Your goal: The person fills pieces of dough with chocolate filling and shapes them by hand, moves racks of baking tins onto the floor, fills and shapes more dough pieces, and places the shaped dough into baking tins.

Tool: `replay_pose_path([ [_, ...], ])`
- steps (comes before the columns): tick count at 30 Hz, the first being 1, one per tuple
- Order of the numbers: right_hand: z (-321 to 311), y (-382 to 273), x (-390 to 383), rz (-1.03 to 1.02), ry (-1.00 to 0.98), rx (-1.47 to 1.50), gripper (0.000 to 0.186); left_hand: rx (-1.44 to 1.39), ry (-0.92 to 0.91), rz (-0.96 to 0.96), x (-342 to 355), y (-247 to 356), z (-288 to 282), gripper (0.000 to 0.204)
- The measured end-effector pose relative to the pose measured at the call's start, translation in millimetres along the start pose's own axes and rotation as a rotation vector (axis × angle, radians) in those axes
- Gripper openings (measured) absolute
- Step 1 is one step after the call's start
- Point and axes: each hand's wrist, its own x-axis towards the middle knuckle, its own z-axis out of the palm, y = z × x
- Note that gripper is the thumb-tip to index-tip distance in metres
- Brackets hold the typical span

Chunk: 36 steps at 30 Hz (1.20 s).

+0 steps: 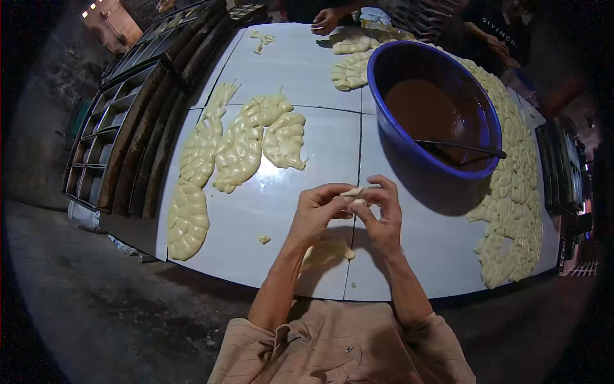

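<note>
Both of my hands are raised over the near middle of a white tiled table [320, 142], pinching a small piece of pale dough [352, 192] between their fingertips. My left hand [316, 214] is on the piece from the left, my right hand [380, 214] from the right. Beneath them lies a loose lump of dough [323, 253], partly hidden by my arms, with a small scrap [263, 239] to its left. Flattened clusters of shaped dough [246, 150] cover part of the left half of the tabletop.
A blue tub [393, 125] of brown liquid with a dark ladle [480, 152] stands at right, beside a broad spread of dough [505, 224]. Metal mould racks [118, 121] are stacked left, more [556, 166] at right. Two people [495, 41] stand across the table, one hand [325, 20] at its far edge.
</note>
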Motion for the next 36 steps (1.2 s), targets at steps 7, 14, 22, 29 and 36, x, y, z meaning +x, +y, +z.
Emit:
replay_pose_path([
  [7, 19, 31, -5, -0.212, 0.206, -0.116, 0.012, -0.023, -0.033, 0.002, -12, -1, 6, 0.025],
  [14, 21, -6, 0, -0.100, -0.022, -0.160, 0.022, 0.088, 0.138, -0.051, -13, -6, -10, 0.036],
  [22, 13, 40, -5, -0.026, -0.392, -0.780, 0.047, 0.686, 0.434, 0.047, -36, -7, -38, 0.059],
  [29, -19, 7, -28, -0.153, -0.775, -0.742, 0.052, 1.250, 0.135, 0.218, -77, -24, -46, 0.074],
  [36, -18, 16, -41, 0.643, -0.717, -0.216, 0.022, 1.354, -0.005, 0.288, -72, -63, -19, 0.053],
])
